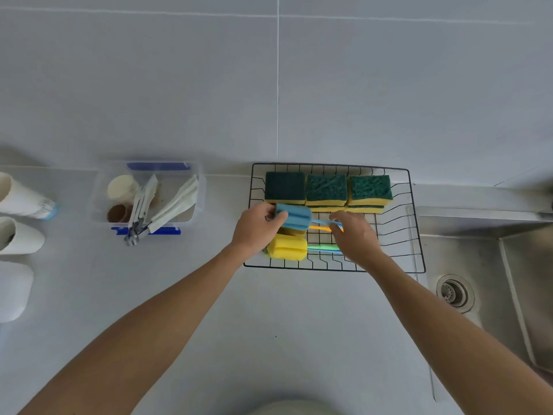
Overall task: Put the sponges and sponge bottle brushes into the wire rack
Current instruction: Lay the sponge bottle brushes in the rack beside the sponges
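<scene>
From the head camera, the black wire rack (414, 223) sits on the pale counter (269, 324) beside the steel sink (493, 265); green-and-yellow sponges (326, 190) line its far side, some stacked. Both hands grip one thing — the left hand (256, 227) pinches the foam head of the blue bottle brush (294, 218), the right hand (353, 235) clasps its handle; it lies above the yellow bottle brush (288, 247) in the rack's near-left part.
</scene>
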